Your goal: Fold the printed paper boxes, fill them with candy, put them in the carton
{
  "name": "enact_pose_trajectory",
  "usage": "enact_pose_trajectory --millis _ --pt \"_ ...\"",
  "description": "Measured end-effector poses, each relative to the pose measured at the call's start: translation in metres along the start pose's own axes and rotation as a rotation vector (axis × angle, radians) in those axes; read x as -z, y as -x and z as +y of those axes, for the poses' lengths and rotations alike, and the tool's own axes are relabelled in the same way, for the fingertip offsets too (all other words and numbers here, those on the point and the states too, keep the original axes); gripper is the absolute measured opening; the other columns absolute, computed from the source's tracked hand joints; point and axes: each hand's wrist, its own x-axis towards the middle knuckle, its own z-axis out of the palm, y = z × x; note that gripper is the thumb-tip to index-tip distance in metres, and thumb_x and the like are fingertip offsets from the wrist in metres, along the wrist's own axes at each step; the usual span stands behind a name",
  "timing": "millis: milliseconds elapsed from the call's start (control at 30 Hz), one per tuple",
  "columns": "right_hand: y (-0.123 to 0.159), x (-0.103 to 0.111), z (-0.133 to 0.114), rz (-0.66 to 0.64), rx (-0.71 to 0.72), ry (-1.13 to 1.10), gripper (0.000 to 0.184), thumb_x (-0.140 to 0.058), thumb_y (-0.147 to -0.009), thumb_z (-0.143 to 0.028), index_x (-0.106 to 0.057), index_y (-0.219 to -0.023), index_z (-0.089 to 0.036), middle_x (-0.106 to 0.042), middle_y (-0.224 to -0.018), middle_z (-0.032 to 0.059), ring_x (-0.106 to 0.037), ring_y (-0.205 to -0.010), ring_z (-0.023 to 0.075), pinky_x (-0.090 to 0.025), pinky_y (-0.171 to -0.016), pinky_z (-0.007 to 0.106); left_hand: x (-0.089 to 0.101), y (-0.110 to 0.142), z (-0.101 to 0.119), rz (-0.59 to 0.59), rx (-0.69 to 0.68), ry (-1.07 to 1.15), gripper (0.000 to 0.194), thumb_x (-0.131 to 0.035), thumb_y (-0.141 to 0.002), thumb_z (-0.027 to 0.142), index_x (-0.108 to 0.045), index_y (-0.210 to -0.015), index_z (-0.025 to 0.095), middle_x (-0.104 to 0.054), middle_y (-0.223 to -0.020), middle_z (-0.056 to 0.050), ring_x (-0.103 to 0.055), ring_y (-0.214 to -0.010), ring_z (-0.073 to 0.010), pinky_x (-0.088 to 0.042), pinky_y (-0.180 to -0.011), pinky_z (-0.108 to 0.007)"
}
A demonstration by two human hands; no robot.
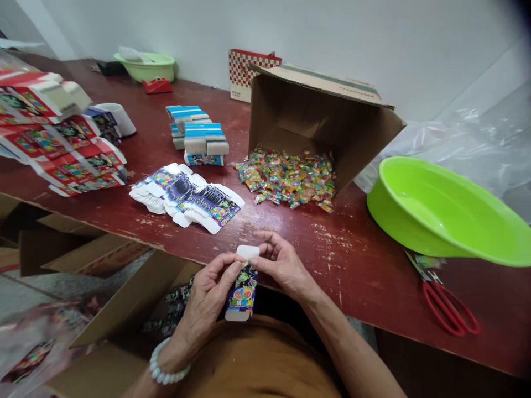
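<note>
Fairly bright, glossy glare on bench [348, 260] centre; corners darken, wide-angle bend at edges, slight softness.

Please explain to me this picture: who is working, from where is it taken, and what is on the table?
There is no robot here; a person works with two bare hands. The single picture comes from a camera worn on the head, looking forward and down.

The left hand and right hand hold a small printed box with its top flap up.

On the red table lie a fanned stack of flat cartons and small wrapped pieces, spilling from a cardboard box. To the right are a bright green basin and red-handled scissors; to the left, bundled red-and-white cartons.
</note>
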Motion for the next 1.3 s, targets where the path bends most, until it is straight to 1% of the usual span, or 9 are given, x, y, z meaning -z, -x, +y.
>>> enact_pose_trajectory --millis 100,233,367,533,667,867,1067,1167,1300 --pt "-0.001 -0.003 0.0 -0.018 0.04 0.001 0.034 -0.086 -0.062 -0.037 -0.069 -0.084 -0.018 -0.068 -0.07 -0.0013 -0.058 -0.056 0.0097 -0.047 -0.054 0.021 -0.004 0.0 0.0 0.051 0.054 0.174 0.039 -0.082 -0.073 0.038 -0.058 -0.1 0.023 -0.071 -0.083 0.002 -0.065 -0.07 -0.0127 -0.052 -0.064 -0.021" --pt "0.002 -0.006 0.003 -0.057 0.068 -0.003 0.029 -0.08 -0.072 -0.042 -0.067 -0.078 -0.018 -0.06 -0.055 -0.0045 -0.048 -0.039 0.0066 -0.037 -0.038 0.018 -0.01 0.005 0.003 -0.175 0.326 0.346 0.05 -0.067 -0.08 0.059 -0.054 -0.11 0.021 -0.071 -0.08 -0.003 -0.068 -0.055 -0.0179 -0.054 -0.052 -0.027" --pt "0.007 -0.005 0.0 -0.138 0.158 0.146 0.023 -0.074 -0.081 -0.039 -0.067 -0.08 -0.017 -0.07 -0.091 0.0031 -0.059 -0.046 0.0061 -0.044 -0.043 0.02 -0.014 0.006 0.003 -0.189 0.424 0.378 0.052 -0.048 -0.088 0.068 -0.057 -0.098 0.018 -0.067 -0.068 -0.003 -0.06 -0.04 -0.0151 -0.048 -0.039 -0.025" --pt "0.006 -0.004 -0.01 -0.165 0.088 0.238 0.017 -0.067 -0.087 -0.036 -0.068 -0.089 -0.019 -0.069 -0.087 0.001 -0.058 -0.044 0.0046 -0.042 -0.041 0.016 -0.018 0.001 0.002 -0.178 0.4 0.355 0.053 -0.044 -0.089 0.069 -0.056 -0.103 0.019 -0.066 -0.064 -0.001 -0.059 -0.037 -0.015 -0.047 -0.037 -0.024" --pt "0.002 -0.003 -0.017 -0.195 0.126 0.387 0.019 -0.062 -0.091 -0.034 -0.073 -0.097 -0.02 -0.068 -0.096 0.0034 -0.06 -0.046 0.0046 -0.043 -0.041 0.016 -0.019 0.0 0.001 -0.196 0.367 0.338 0.059 -0.039 -0.09 0.07 -0.057 -0.114 0.02 -0.067 -0.065 -0.002 -0.06 -0.037 -0.0147 -0.046 -0.036 -0.023" --pt "0.0 -0.003 -0.016 -0.216 0.111 0.29 0.018 -0.059 -0.093 -0.035 -0.069 -0.093 -0.02 -0.071 -0.096 0.0031 -0.061 -0.048 0.0076 -0.046 -0.042 0.019 -0.013 -0.001 -0.001 -0.262 0.256 0.248 0.071 -0.037 -0.09 0.072 -0.05 -0.135 0.019 -0.067 -0.066 -0.003 -0.059 -0.038 -0.014 -0.045 -0.038 -0.022" --pt "-0.002 -0.001 -0.013 -0.185 0.228 0.375 0.015 -0.063 -0.09 -0.03 -0.067 -0.082 -0.018 -0.072 -0.087 0.003 -0.063 -0.059 0.0104 -0.051 -0.053 0.021 -0.004 -0.005 -0.003 -0.326 0.224 0.172 0.08 -0.038 -0.088 0.073 -0.032 -0.153 0.025 -0.066 -0.068 -0.003 -0.061 -0.039 -0.0148 -0.043 -0.038 -0.022" --pt "-0.002 -0.002 -0.012 -0.171 0.28 0.435 0.015 -0.061 -0.091 -0.026 -0.067 -0.081 -0.018 -0.071 -0.081 0.0019 -0.063 -0.061 0.011 -0.051 -0.058 0.022 -0.002 -0.006 -0.003 -0.348 0.226 0.16 0.084 -0.043 -0.086 0.074 -0.031 -0.154 0.025 -0.066 -0.068 -0.003 -0.061 -0.039 -0.0155 -0.043 -0.038 -0.022" --pt "0.001 -0.003 -0.012 -0.098 0.479 0.603 0.011 -0.063 -0.088 -0.02 -0.069 -0.079 -0.017 -0.07 -0.082 0.0034 -0.063 -0.073 0.0131 -0.05 -0.071 0.026 -0.005 -0.005 -0.002 -0.273 0.231 0.135 0.082 -0.045 -0.087 0.071 -0.035 -0.153 0.023 -0.065 -0.066 -0.003 -0.06 -0.039 -0.0151 -0.043 -0.038 -0.022"
